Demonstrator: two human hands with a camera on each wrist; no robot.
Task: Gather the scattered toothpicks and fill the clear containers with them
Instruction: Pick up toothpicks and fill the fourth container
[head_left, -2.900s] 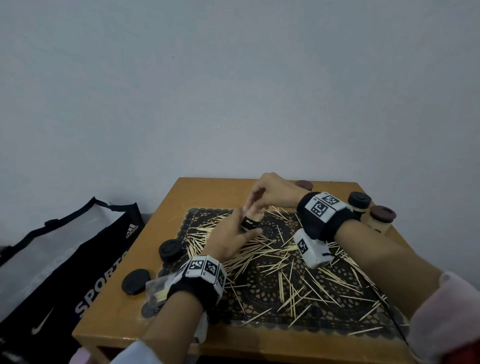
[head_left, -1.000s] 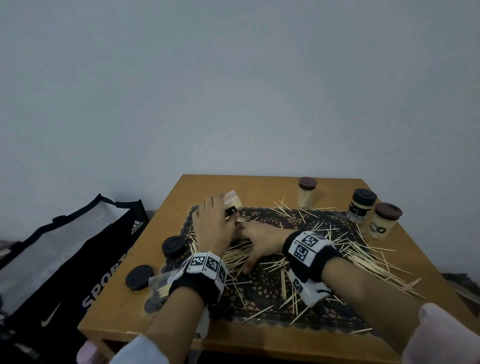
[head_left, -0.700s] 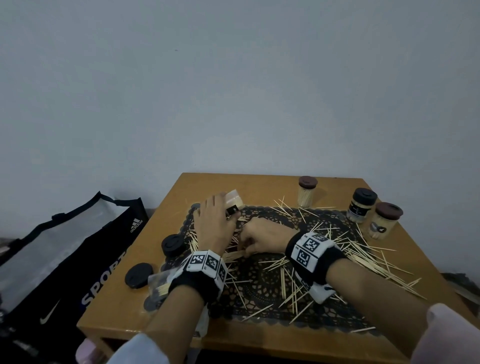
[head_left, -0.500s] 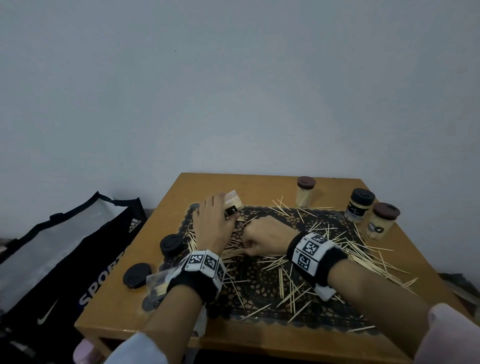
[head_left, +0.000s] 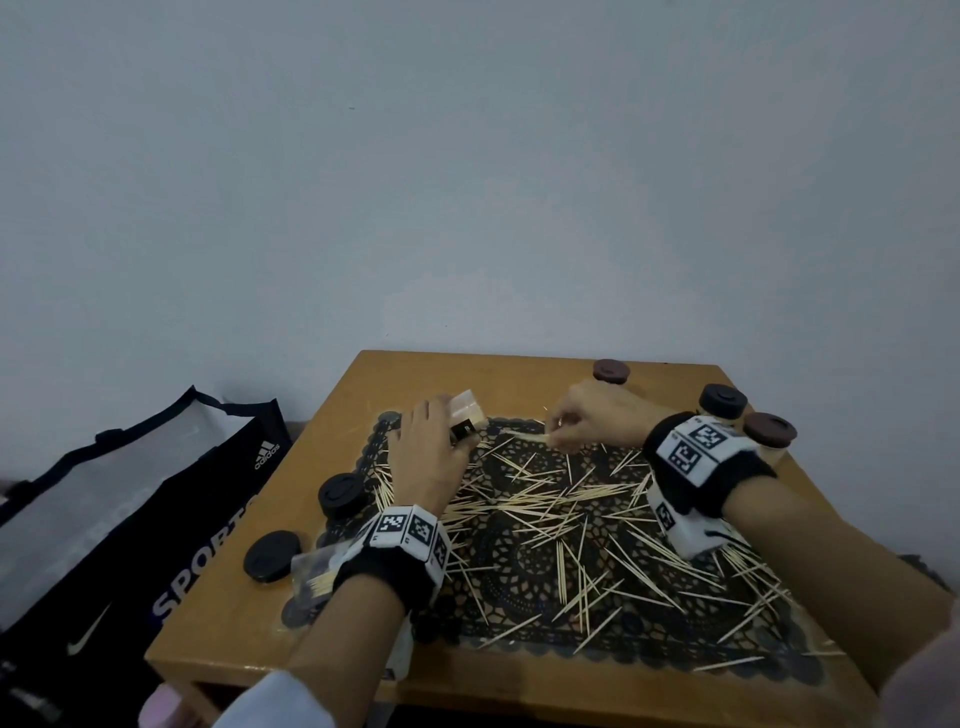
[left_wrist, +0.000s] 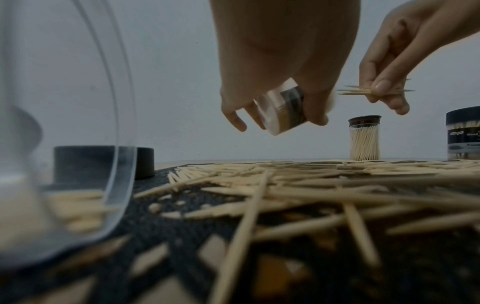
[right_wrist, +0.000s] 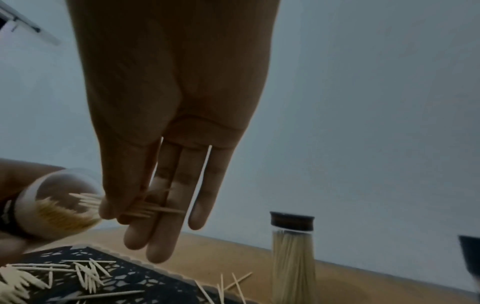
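Observation:
Loose toothpicks (head_left: 545, 509) lie scattered over a black lace mat (head_left: 519, 577) on the wooden table. My left hand (head_left: 457, 431) grips a clear container (head_left: 467, 418) with a dark label, tilted above the mat's far left corner, its mouth towards the right. The wrist views show this container (left_wrist: 280, 111) (right_wrist: 52, 207) partly filled with toothpicks. My right hand (head_left: 553, 439) pinches a small bundle of toothpicks (head_left: 524, 435) between thumb and fingers. The bundle (right_wrist: 145, 209) lies level, its tips at the container's mouth.
Three lidded jars (head_left: 611, 371) (head_left: 722, 408) (head_left: 770, 434) full of toothpicks stand at the back right. Two black lids (head_left: 340, 493) (head_left: 272, 555) lie on the left, beside another clear container (head_left: 311, 571) on its side under my left wrist. A black bag (head_left: 130, 519) sits on the floor to the left.
My right hand closed on toothpicks on the mat beside the left hand, then lifted them up and back to the container's mouth. The left hand kept holding the container.

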